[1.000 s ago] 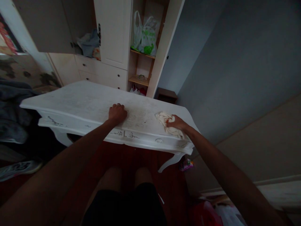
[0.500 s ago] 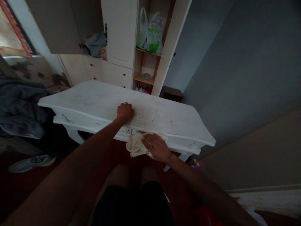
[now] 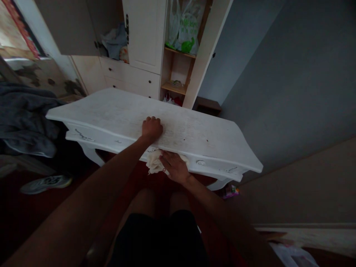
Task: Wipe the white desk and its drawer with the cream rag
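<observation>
Smudged white table (image 3: 122, 107), crumpled cloth (image 3: 154, 162)

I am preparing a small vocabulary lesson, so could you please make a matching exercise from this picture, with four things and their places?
1. left hand
2. cloth
3. shoe
4. green-printed bag

A. on the cabinet shelf
B. on the floor
C. on top of the white table
D. under the right hand

Pairs: 1-C, 2-D, 3-B, 4-A

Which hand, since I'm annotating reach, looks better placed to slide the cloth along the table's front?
Probably the right hand: it holds the cloth there, while the left hand rests curled on the tabletop.
</observation>
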{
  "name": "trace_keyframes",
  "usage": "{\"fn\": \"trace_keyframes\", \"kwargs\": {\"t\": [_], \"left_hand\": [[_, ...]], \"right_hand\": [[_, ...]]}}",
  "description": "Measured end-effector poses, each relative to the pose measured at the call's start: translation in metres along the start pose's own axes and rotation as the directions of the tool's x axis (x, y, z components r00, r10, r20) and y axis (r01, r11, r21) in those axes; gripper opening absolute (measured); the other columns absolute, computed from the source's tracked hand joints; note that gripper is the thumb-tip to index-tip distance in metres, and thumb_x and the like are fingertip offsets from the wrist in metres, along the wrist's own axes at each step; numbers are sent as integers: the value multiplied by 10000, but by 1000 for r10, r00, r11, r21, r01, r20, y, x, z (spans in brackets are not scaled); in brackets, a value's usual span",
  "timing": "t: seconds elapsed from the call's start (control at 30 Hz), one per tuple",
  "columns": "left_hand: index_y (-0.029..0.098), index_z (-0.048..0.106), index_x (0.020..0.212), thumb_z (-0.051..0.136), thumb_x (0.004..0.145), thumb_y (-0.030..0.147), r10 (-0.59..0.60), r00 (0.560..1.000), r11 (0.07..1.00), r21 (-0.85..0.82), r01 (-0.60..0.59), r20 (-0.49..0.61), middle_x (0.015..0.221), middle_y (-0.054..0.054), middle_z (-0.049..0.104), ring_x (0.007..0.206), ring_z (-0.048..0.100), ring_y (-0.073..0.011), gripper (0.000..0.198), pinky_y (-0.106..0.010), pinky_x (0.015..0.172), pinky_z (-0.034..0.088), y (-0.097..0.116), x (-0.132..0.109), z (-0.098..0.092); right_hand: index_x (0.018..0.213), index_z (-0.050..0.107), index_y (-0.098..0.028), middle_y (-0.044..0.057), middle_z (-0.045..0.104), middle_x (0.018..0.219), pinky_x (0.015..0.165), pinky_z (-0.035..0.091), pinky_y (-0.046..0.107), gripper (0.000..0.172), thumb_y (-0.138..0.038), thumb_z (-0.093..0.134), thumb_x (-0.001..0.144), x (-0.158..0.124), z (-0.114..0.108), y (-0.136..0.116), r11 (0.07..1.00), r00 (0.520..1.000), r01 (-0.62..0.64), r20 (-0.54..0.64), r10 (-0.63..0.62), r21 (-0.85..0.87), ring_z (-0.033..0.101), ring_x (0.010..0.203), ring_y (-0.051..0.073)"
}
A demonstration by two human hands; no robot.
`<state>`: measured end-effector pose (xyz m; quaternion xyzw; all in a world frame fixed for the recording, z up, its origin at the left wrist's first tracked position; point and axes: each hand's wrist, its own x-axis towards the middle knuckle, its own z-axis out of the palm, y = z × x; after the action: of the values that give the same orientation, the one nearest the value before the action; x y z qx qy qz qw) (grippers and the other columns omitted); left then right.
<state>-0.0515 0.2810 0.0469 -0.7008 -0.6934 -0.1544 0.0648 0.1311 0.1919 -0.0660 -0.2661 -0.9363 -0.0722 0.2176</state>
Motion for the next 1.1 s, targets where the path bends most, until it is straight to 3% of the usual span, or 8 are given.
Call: {"fn": "trace_keyframes", "kwargs": {"t": [0.1, 0.23, 0.47, 0.8, 1.1], "left_hand": [[109, 628, 1158, 351, 901, 224, -3, 1000, 1000, -6, 3, 12, 1214, -199, 603, 1146, 508, -326, 395, -415, 911, 415, 0, 0, -2], [107, 628, 1164, 343, 902, 232, -7, 1000, 1000, -10, 7, 21, 1229, -203, 599, 1164, 498, -332, 407, -420, 922, 409, 0, 0, -3], [116, 644, 1165, 329, 904, 247, -12, 1000, 1000, -19, 12, 18, 1207, -205, 614, 1137, 519, -330, 429, -431, 910, 423, -2, 2, -2], [119, 645, 1157, 350, 889, 271, -20, 999, 1000, 4, 20, 38, 1221, -193, 613, 1146, 515, -322, 427, -416, 910, 427, -1, 3, -5], [115, 629, 1166, 329, 903, 275, -31, 998, 1000, 4, 31, 50, 1239, -187, 596, 1158, 503, -323, 430, -419, 927, 415, 0, 2, -7]], "right_hand": [[1386, 499, -112, 192, 434, 1509, 1168, 309, 484, 577, -183, 617, 825, 0, -6, 3, 997, 998, 40, 46, -43, 61, 319, 1448, 283], [1337, 541, -141, 166, 510, 1452, 1188, 285, 486, 506, -207, 601, 839, -3, -10, 6, 987, 986, 117, 103, -128, 107, 368, 1422, 267], [1343, 543, -157, 164, 522, 1444, 1175, 309, 504, 522, -220, 612, 829, -19, -15, 4, 994, 998, 23, 63, -30, 106, 420, 1391, 276], [1396, 515, -128, 187, 476, 1482, 1155, 351, 520, 557, -222, 609, 855, -91, -37, 16, 985, 987, -156, 24, 158, -76, 390, 1416, 300], [1448, 465, -156, 171, 488, 1477, 1138, 383, 512, 595, -185, 557, 861, -155, -45, 31, 960, 968, -239, 44, 248, -146, 421, 1400, 276]]}}
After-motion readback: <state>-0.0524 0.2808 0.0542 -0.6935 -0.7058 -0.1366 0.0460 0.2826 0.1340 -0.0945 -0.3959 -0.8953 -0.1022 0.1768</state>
